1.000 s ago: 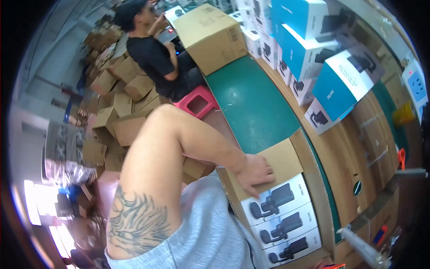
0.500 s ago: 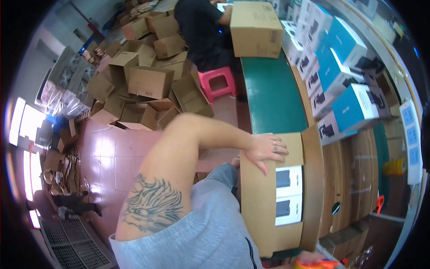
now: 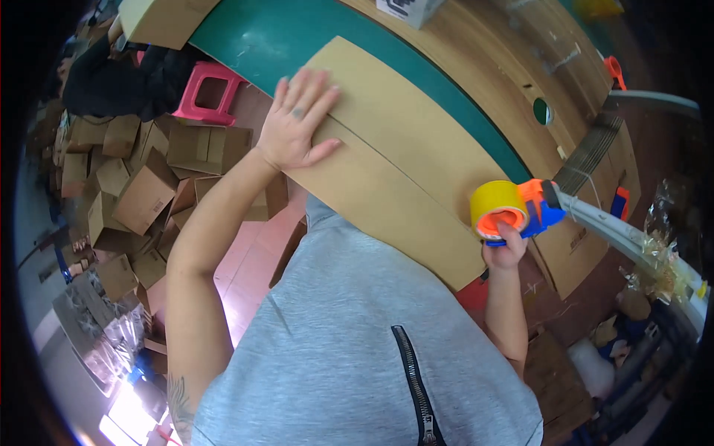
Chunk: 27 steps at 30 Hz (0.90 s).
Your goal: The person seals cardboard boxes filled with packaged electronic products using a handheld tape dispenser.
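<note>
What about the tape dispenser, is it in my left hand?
No, the tape dispenser is in your right hand, while your left hand lies spread on the closed cardboard carton.

Brn carton (image 3: 405,163) closed; orange-blue tape disp. (image 3: 528,199) held nr R end.

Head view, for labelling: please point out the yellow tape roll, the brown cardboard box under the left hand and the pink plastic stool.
Yellow tape roll (image 3: 494,195): head view, rounded outer surface.
Brown cardboard box (image 3: 407,140): head view, flap beyond the seam.
Pink plastic stool (image 3: 205,114): head view, frame below the opening.
</note>
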### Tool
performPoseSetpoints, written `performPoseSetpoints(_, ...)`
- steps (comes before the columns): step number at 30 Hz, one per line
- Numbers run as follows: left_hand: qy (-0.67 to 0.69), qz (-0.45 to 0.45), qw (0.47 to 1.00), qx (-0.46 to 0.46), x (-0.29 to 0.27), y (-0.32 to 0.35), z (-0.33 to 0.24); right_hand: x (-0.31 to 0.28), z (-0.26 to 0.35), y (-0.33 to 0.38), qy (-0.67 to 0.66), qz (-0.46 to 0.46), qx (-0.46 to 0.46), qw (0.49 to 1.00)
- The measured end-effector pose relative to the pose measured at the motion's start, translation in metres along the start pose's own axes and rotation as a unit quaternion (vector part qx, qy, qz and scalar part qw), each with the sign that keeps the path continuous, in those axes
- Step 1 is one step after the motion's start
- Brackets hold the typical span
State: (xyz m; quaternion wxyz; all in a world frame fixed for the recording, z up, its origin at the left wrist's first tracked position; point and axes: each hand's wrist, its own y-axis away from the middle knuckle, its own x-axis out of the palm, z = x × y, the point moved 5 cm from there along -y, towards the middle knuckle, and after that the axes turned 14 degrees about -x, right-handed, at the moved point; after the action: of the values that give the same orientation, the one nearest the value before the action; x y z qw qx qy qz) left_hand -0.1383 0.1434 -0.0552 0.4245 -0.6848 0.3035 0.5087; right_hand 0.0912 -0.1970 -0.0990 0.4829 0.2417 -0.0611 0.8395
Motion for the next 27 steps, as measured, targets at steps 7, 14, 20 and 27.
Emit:
performPoseSetpoints(7,-0.007,0.145,0.989,-0.029,0.008,-0.019,-0.003,0.087,0.022,-0.031,0.072,0.183,-0.067,0.978)
performPoseSetpoints(14,0.128,0.079,0.987,-0.047,0.008,-0.014,-0.001,0.200,-0.043,-0.042,0.400,0.386,-0.263,0.789)
performPoseSetpoints(20,0.520,0.044,0.813,-0.256,-0.021,0.011,-0.025,0.169,-0.058,-0.044,0.391,0.430,-0.195,0.790)
performPoseSetpoints(27,0.726,0.236,0.556,-0.329,-0.008,-0.005,-0.036,0.164,-0.068,-0.061,0.400,0.555,-0.183,0.706)
